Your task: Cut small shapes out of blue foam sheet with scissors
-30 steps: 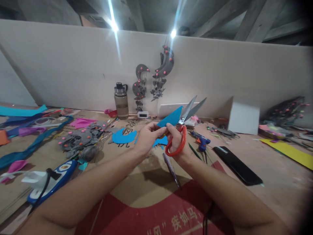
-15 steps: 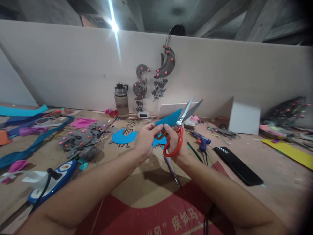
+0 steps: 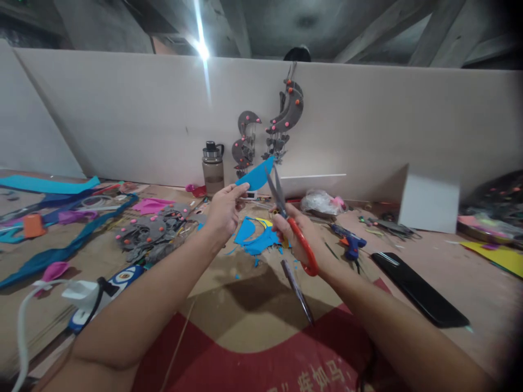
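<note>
My left hand pinches a curved piece of blue felt between thumb and fingers, holding it up over the work surface. In my right hand is a pair of scissors with red handles. Their blades are parted and point up, with the tips close to the right end of the felt; I cannot tell whether they touch it. Beneath both hands lie blue felt scraps on the cardboard. A shiny, pen-like stick rests on the cardboard nearer to me.
Left are grey crescent pieces with pompoms, blue strips and a power strip with its cable. At the back stands a water bottle. A blue glue gun and a black phone lie right.
My hands have moved apart. The felt piece has shifted left and up in my left hand, and the scissors have turned so their blades now point up and left toward it.
</note>
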### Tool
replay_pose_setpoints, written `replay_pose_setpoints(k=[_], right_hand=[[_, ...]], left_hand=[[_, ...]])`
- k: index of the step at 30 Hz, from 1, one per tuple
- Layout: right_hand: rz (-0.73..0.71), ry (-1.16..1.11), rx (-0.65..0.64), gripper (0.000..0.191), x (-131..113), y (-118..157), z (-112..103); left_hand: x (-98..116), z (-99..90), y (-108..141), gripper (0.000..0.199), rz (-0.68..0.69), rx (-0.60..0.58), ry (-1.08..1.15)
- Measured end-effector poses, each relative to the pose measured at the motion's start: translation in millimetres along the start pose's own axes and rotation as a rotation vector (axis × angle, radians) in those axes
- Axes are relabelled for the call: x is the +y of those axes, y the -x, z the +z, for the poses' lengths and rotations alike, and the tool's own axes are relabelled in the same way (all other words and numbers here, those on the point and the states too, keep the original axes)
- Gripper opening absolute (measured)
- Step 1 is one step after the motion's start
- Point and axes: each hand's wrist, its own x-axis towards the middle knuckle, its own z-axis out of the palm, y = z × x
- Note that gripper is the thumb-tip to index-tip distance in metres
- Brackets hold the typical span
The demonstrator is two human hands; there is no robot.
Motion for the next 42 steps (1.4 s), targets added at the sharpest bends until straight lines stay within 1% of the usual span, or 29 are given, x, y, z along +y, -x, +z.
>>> replay_pose_setpoints(k=[2, 6, 9, 15, 20, 24, 28, 35, 42], right_hand=[[0.041, 0.021, -0.065, 0.027, 1, 3, 4], [0.125, 0.014, -0.139, 0.026, 1, 6, 7], [0.152, -0.02, -0.163, 0.028, -1, 6, 6], [0.216, -0.032, -0.174, 0.032, -3, 6, 4], [0.206, -0.072, -0.179, 0.035, -2, 6, 4], [0.187, -0.053, -0.155, 0.032, -1, 6, 6], [0.198, -0.042, -0.155, 0.03, 0, 6, 7], [0.151, -0.113, -0.146, 0.036, 3, 4, 4], [0.145, -0.068, -0.127, 0.038, 4, 5, 2]], left_hand=[[4, -0.3, -1, 0.029, 0.017, -0.007, 0.017], [7, 0.9, -1, 0.027, 0.041, -0.007, 0.011], [6, 0.6, -3, 0.026, 0.059, 0.0, -0.004], [5, -2.6, -4, 0.027, 0.088, -0.03, -0.013], [9, -1.0, -2, 0.028, 0.099, -0.045, -0.046], [12, 1.6, 1, 0.024, 0.058, -0.011, -0.024], [12, 4.3, 3, 0.021, 0.016, 0.001, 0.011], [7, 11.4, 9, 0.019, -0.076, -0.1, 0.064], [8, 9.0, 8, 0.014, -0.109, -0.105, 0.029]])
